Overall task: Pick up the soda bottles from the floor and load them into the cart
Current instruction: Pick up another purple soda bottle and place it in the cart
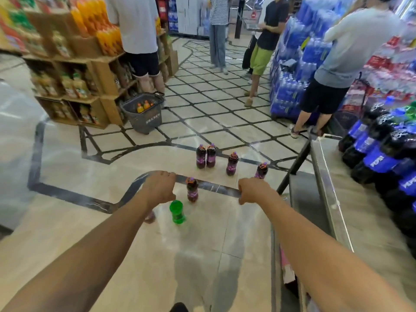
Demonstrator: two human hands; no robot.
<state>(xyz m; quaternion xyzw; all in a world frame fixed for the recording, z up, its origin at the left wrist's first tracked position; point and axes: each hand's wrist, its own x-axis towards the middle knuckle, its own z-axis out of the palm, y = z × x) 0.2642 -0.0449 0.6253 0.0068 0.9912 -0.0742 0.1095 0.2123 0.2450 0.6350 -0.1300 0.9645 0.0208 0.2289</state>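
Two bare hands reach forward over the beige tiled floor (67,167), the left hand (158,190) and right hand (254,191) both loosely curled and holding nothing. Between them stands one dark purple-labelled plastic soda bottle (192,190), with a green plastic bottle (177,212) just below it, nearer the left hand. Four more purple bottles (206,156) stand beyond the hands. The flat metal cart (326,188) lies right of the right hand.
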